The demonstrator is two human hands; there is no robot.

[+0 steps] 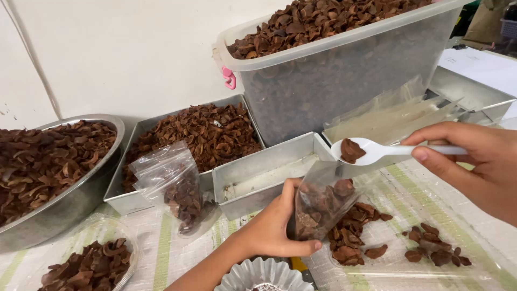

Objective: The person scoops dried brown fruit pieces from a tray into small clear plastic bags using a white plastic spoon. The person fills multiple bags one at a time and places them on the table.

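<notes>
**Bag partly filled, one spoonful poised above it**

The small clear bag [318, 207] stands open just in front of an empty metal tray [264, 172], resting on the striped table covering [161, 253]. It holds dried brown pieces up to roughly the middle of its height, so the upper part is not yet filled. The left hand [274, 226] grasps the bag by its side, fingers curled around the plastic and the thumb along its lower edge. Just above the bag's mouth hangs a white plastic spoon [371, 152] with one brown piece in its bowl; the right hand [474, 161] pinches the spoon's handle between thumb and fingers.

Loose pieces [355, 237] lie on the clear sheet beside the bag, with a smaller scatter [436, 248] further right, so some material remains outside the bag. A second clear bag [172, 186], with pieces in its lower part, leans against a rectangular metal tray [199, 134] heaped with the same brown pieces.

Judging by the stock around, plenty remains unbagged: a round metal bowl [54, 172] at the left is full, a large translucent bin [344, 64] behind is filled to the rim, and a shallow clear dish [91, 264] at the near left holds more. A fluted foil cup [264, 276] sits at the bottom edge.
</notes>
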